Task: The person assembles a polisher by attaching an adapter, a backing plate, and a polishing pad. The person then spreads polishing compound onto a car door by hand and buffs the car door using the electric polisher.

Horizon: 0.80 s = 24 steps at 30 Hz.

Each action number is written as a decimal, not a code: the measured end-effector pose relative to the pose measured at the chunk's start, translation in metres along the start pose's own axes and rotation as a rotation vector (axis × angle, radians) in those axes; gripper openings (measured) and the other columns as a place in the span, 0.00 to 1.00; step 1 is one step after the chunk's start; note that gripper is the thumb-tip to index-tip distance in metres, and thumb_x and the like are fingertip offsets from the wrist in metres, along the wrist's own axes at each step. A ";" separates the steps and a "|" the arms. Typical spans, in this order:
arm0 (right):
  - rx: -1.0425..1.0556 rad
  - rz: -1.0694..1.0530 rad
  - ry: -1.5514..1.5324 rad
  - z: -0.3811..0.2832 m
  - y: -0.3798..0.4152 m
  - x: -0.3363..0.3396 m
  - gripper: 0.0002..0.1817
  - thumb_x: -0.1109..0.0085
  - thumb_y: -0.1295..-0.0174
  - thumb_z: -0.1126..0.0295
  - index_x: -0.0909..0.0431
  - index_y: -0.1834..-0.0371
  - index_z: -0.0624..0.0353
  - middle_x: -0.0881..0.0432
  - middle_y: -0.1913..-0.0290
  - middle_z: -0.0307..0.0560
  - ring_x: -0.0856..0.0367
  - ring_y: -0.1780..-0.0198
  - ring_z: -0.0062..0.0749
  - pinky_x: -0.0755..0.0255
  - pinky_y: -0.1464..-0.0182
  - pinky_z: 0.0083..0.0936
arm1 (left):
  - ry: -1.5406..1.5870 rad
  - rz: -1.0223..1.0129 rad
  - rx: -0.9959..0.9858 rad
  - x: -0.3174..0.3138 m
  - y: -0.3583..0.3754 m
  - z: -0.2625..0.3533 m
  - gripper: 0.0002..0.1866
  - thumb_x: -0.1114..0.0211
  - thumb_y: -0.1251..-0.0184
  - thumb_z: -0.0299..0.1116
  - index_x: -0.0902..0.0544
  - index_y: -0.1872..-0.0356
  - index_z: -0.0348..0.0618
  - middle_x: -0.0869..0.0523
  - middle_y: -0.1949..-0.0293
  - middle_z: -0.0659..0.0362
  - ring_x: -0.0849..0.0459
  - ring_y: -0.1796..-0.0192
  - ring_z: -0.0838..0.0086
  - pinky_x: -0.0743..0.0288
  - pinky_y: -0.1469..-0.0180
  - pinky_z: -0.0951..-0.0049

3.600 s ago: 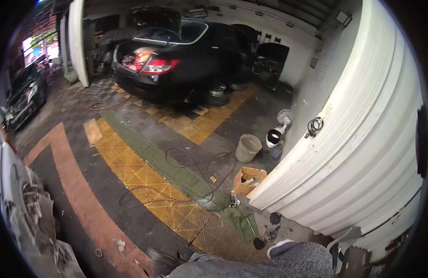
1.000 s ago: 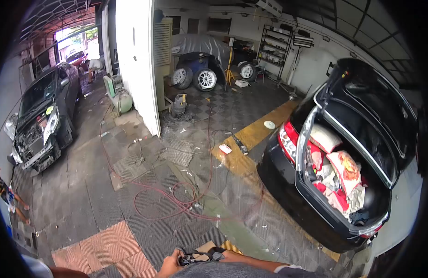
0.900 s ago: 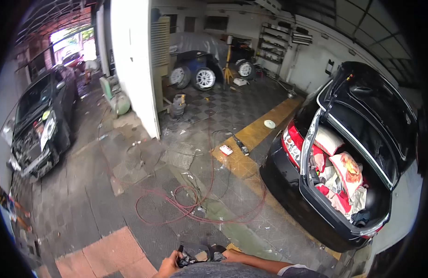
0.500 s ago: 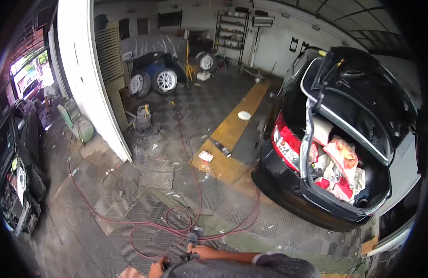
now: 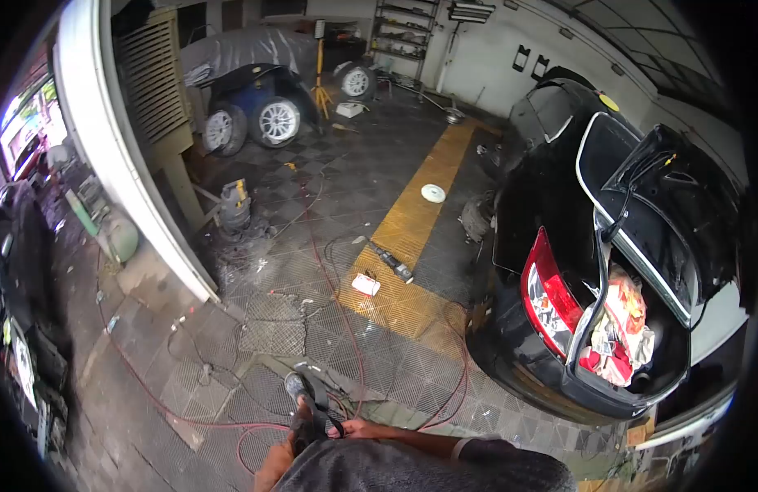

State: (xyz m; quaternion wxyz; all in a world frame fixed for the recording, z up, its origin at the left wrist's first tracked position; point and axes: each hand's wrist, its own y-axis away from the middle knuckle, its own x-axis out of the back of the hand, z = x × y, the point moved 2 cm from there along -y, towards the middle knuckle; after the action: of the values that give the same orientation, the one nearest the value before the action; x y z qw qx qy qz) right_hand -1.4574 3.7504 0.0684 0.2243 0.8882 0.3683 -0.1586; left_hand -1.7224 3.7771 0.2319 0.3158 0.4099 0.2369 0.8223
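Observation:
My right hand (image 5: 358,428) is at the bottom in front of my body, its fingers closed around a thin black strap (image 5: 338,425). My left hand (image 5: 276,461) is lower left, curled against a dark thing (image 5: 307,433) that I cannot make out between the two hands. My shirt (image 5: 379,471) hides part of both arms. Just beyond the hands, a grey shoe (image 5: 295,384) stands on the floor. A red hose (image 5: 256,426) runs close by, and part of it passes behind my legs.
On the right stands a black car (image 5: 510,361) with its trunk open and bundled cloths (image 5: 621,336) inside. A power tool (image 5: 389,261), a white disc (image 5: 433,193) and a red-white container (image 5: 366,284) lie on the floor. A white post (image 5: 108,131) rises at left; wheels (image 5: 279,120) are behind.
My view has shifted forward, bringing the car closer. A foot has stepped ahead of my hands. My right hand has drawn away from the leg and stays close to my left hand.

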 end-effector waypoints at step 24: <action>0.316 0.470 0.802 -0.341 -0.247 0.437 0.15 0.40 0.33 0.63 0.15 0.49 0.57 0.17 0.45 0.50 0.22 0.37 0.41 0.34 0.32 0.34 | 0.361 -0.390 -0.796 0.361 -0.526 0.213 0.19 0.27 0.36 0.33 0.14 0.44 0.42 0.11 0.53 0.50 0.17 0.41 0.62 0.24 0.40 0.64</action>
State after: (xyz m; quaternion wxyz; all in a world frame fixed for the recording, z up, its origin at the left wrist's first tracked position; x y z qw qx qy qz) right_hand -1.3001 4.3363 0.0931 -0.0429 0.9615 0.1868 0.1968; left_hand -1.5435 4.4245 0.1974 0.5505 0.0557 0.0271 0.8325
